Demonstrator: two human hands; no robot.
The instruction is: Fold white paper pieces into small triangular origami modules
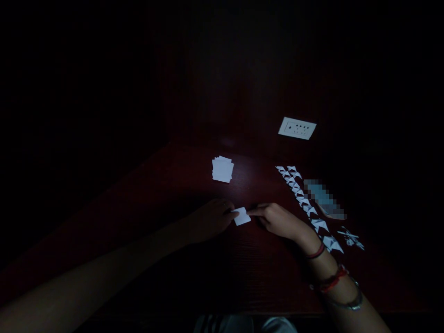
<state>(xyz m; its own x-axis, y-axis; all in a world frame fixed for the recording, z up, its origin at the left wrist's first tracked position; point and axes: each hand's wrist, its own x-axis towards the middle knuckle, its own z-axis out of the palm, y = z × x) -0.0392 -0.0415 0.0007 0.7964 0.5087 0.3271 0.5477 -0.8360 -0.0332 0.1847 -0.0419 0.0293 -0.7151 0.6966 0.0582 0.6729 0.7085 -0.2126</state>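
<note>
A small white paper slip [242, 216] lies on the dark red table [180, 185] between my two hands. My left hand [210, 218] has its fingers curled and pinched on the slip's left edge. My right hand [275, 219] presses its right edge with the forefinger stretched out and the other fingers curled. Red thread bands and a metal bangle circle my right wrist.
A stack of white paper slips [222, 169] sits farther back on the table. A row of several folded white paper triangles [307, 206] runs along the right, with a few more folded pieces [352, 238] beside it. A white wall socket plate [297, 128] is behind. The surroundings are very dark.
</note>
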